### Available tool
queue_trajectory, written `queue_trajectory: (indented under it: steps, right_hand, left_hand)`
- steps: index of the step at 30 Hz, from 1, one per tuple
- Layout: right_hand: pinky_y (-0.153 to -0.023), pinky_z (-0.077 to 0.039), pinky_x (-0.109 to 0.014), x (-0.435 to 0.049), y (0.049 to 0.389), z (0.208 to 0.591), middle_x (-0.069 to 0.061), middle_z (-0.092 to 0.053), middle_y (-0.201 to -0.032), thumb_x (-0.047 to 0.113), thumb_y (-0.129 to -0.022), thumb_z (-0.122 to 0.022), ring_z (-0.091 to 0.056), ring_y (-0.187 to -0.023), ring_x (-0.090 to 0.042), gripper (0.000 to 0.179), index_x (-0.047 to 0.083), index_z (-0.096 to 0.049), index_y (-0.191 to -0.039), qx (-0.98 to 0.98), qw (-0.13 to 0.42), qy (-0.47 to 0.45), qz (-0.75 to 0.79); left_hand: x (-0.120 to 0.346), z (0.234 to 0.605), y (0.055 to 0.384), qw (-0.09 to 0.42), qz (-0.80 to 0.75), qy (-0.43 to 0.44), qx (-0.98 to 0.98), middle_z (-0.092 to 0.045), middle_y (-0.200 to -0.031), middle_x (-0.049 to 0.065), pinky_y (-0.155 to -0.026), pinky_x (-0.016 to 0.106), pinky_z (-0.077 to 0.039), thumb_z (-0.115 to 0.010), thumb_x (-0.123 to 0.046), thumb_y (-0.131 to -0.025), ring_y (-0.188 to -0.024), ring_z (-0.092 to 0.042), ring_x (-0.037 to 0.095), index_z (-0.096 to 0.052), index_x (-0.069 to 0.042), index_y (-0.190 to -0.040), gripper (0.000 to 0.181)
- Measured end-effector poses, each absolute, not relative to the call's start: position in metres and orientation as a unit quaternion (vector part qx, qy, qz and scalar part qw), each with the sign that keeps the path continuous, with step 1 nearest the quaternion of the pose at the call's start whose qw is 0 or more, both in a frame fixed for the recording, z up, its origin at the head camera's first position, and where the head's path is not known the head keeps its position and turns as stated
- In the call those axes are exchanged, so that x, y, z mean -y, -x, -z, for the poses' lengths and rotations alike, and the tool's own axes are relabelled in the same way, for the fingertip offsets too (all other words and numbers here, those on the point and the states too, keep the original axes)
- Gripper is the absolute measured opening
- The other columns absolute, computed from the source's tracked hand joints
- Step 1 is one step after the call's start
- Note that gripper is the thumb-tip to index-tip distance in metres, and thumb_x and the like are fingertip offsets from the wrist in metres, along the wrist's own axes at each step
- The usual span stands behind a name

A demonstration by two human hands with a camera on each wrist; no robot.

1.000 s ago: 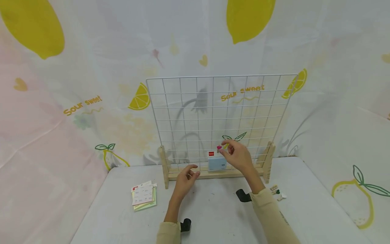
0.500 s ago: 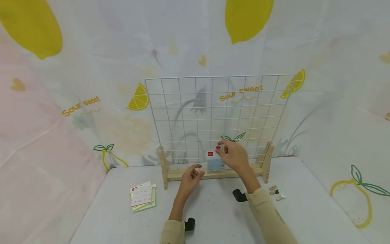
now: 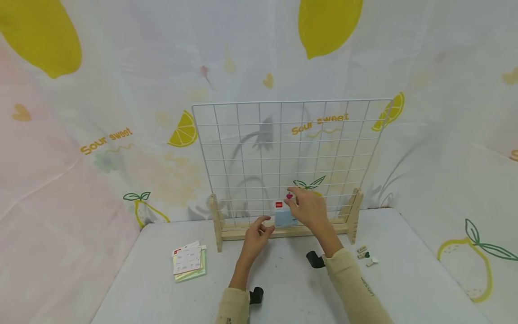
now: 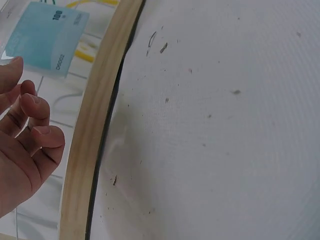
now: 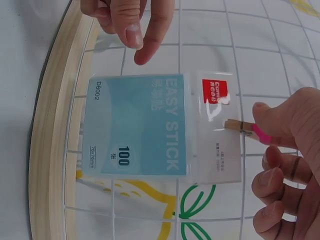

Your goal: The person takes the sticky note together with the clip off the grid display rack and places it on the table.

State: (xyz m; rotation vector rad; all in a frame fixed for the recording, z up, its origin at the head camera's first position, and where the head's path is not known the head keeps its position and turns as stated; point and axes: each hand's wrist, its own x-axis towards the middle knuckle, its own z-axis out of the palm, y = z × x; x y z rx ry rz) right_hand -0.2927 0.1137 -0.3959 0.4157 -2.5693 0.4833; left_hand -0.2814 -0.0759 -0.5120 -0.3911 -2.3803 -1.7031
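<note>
A pack of blue sticky notes [image 5: 140,130] in clear wrapping stands against the white wire grid [image 3: 259,153], near its bottom. A small wooden clothespin [image 5: 235,125] with a pink heart sits at the pack's clear top flap. My right hand [image 3: 310,209] pinches the clothespin between thumb and index finger, the other fingers curled beneath. My left hand [image 3: 256,237] is just left of the pack, fingers loosely bent and holding nothing. In the right wrist view a narrow gap separates its fingertips [image 5: 141,56] from the pack's edge.
Wooden feet and a base bar [image 3: 243,234] carry the grid. More sticky note packs [image 3: 189,263] lie stacked at the table's left. Several small clothespins [image 3: 363,254] lie at the right, beyond my right sleeve [image 3: 356,285]. A lemon-print cloth [image 3: 154,148] hangs behind.
My left hand has shifted right, closer to the sticky note pack. My right hand has edged slightly left, still pinching the clothespin at the pack's top. The head view has drifted a little.
</note>
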Motion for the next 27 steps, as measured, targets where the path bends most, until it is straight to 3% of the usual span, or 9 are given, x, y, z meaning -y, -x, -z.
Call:
queue_trajectory:
  steps: [5, 10, 16, 27]
  right_hand:
    - [-0.043, -0.035, -0.026, -0.113, 0.293, 0.396, 0.004, -0.056, -0.067, 0.03, -0.091, -0.071, -0.042, -0.051, -0.012, 0.036, 0.013, -0.068, -0.122, 0.945, 0.233, -0.145, -0.176]
    - [-0.042, -0.034, -0.026, -0.113, 0.294, 0.398, 0.005, -0.054, -0.064, 0.028, -0.091, -0.071, -0.042, -0.049, -0.011, 0.032, 0.012, -0.068, -0.119, 0.944, 0.241, -0.15, -0.17]
    - [-0.041, -0.034, -0.025, -0.112, 0.295, 0.399, 0.003, -0.061, -0.07, 0.025, -0.09, -0.072, -0.043, -0.049, -0.01, 0.029, 0.011, -0.069, -0.116, 0.941, 0.254, -0.154, -0.16]
    - [-0.041, -0.034, -0.026, -0.112, 0.296, 0.401, 0.004, -0.064, -0.072, 0.022, -0.088, -0.073, -0.043, -0.049, -0.01, 0.024, 0.014, -0.072, -0.11, 0.937, 0.274, -0.149, -0.158]
  left_hand:
    - [0.071, 0.512, 0.282, 0.085, 0.573, 0.137, 0.803, -0.058, -0.073, 0.001, -0.052, 0.021, -0.042, -0.069, -0.014, -0.094, -0.058, -0.049, 0.008, -0.06, -0.001, -0.128, 0.037]
    - [0.065, 0.513, 0.284, 0.086, 0.574, 0.137, 0.803, -0.06, -0.073, 0.002, -0.053, 0.022, -0.044, -0.069, -0.012, -0.094, -0.06, -0.051, 0.008, -0.061, -0.003, -0.129, 0.037]
    - [0.059, 0.516, 0.286, 0.088, 0.58, 0.126, 0.8, -0.059, -0.073, 0.002, -0.054, 0.022, -0.045, -0.068, -0.01, -0.093, -0.061, -0.052, 0.008, -0.06, -0.005, -0.13, 0.038]
    - [0.049, 0.522, 0.291, 0.108, 0.58, 0.101, 0.801, -0.058, -0.074, -0.001, -0.054, 0.023, -0.043, -0.069, -0.013, -0.093, -0.062, -0.05, 0.008, -0.064, -0.007, -0.122, 0.029]
